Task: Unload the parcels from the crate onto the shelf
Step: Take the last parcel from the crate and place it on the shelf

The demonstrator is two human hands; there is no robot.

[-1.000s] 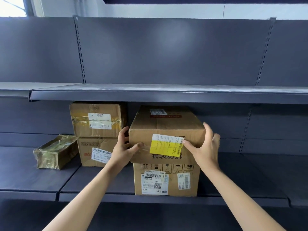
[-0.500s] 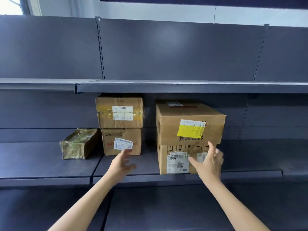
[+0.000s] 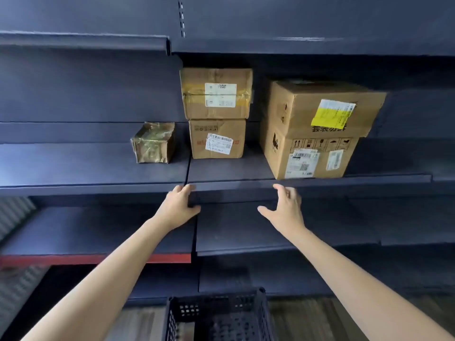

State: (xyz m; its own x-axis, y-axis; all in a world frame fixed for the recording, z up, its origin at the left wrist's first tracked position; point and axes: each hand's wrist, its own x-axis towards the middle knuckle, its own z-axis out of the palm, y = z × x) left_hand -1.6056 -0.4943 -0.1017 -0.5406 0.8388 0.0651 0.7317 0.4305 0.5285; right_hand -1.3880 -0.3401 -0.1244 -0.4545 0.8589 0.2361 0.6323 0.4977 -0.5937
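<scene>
1. Head view, hands: a second ago both hands held the yellow-labelled box [image 3: 325, 108] by its sides. Now the left hand [image 3: 181, 206] and the right hand [image 3: 285, 207] are off it, both empty, with fingers spread loosely open. They hang in front of the shelf lip [image 3: 234, 185], lower than and nearer than the parcels.

2. Head view, parcels: the yellow-labelled box rests on the lower right box [image 3: 311, 156], set slightly askew and overhanging it on the right. To the left stands a second stack, the taped box [image 3: 216, 93] on the smaller box [image 3: 218, 139]. Further left the foil-wrapped parcel [image 3: 154, 142] sits alone. All five are on the same shelf board.

3. Head view, crate: the view has tilted down since a second ago, and the black crate [image 3: 216, 316] now shows at the near bottom edge. Only its far wall and part of its inside are visible, so I cannot tell whether parcels remain.

4. Meaning: this placement looks finished; the hands seem free to go back to the crate.
</scene>
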